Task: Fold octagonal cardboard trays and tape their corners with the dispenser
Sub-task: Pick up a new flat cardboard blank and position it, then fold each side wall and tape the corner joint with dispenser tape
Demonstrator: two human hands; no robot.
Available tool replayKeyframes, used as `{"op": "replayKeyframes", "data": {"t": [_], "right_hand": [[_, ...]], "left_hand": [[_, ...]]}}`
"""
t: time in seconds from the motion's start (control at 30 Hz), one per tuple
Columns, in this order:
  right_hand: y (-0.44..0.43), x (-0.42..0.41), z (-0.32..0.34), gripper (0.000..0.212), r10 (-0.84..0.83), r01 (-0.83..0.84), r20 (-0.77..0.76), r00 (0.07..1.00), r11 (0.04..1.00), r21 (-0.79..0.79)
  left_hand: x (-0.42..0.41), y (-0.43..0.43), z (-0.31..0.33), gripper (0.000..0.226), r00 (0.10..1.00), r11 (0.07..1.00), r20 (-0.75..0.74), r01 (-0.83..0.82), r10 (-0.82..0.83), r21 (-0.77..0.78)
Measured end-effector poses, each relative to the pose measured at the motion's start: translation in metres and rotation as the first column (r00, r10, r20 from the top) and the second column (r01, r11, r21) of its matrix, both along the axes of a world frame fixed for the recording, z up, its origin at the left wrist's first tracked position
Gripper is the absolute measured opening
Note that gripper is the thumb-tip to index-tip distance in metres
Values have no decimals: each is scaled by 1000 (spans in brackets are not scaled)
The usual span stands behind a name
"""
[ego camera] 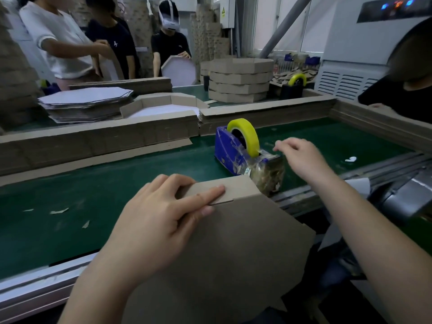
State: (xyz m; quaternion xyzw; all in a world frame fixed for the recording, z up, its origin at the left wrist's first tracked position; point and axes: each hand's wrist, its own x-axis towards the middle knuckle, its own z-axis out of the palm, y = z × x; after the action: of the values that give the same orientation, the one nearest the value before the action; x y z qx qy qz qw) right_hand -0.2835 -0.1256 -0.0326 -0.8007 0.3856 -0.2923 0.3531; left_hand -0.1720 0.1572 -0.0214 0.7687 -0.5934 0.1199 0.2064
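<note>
One brown tray [233,249] — corner flap folded — sat pinched in the left hand [161,213]; the right hand [301,157] (fingers blurred, grip unclear) hovered by the nearer dispenser [228,150] of two.

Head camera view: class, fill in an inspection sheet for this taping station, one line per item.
Surface: green belt, bordered by cardboard strips.
Job's things: cardboard tray held near the camera; blue tape dispenser with yellow tape roll on the belt.
Clutter: cardboard scraps and a white bit on the belt.
Hands: left hand grips the tray's folded corner; right hand by the dispenser's cutter, blurred, grip unclear.
Cables: nothing seen.
Surroundings: stack of folded trays, pile of flat blanks, second dispenser, other people, pale machine.
</note>
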Motion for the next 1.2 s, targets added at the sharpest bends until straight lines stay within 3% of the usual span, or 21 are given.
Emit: {"op": "replayKeyframes", "data": {"t": [0.03,0.1,0.27,0.47,0.6,0.87,1.2], "right_hand": [[-4,3,-1,25,25,-18,-87,996,996,85],[-4,7,-1,24,86,-61,-96,992,971,232],[-1,7,0,18,-30,-90,233,972,868,489],[11,11,10,8,-175,-53,266,948,736,675],[17,13,12,10,-247,-32,313,917,737,675],[20,6,-19,27,-316,-211,620,718,750,626],[17,1,-31,48,-318,-324,731,604,740,589]], "left_hand": [[0,0,0,44,1000,1000,-2,-2,2,-1],[1,0,0,45,1000,1000,-7,-5,5,-4],[2,1,-3,44,1000,1000,-20,-13,12,-13],[2,0,-3,45,1000,1000,-23,-20,20,-3],[2,-1,-3,45,1000,1000,-23,-18,18,-1],[1,-4,-2,44,999,1000,-30,-23,23,0],[1,-7,-3,44,999,1000,-33,-22,21,-15]]}}
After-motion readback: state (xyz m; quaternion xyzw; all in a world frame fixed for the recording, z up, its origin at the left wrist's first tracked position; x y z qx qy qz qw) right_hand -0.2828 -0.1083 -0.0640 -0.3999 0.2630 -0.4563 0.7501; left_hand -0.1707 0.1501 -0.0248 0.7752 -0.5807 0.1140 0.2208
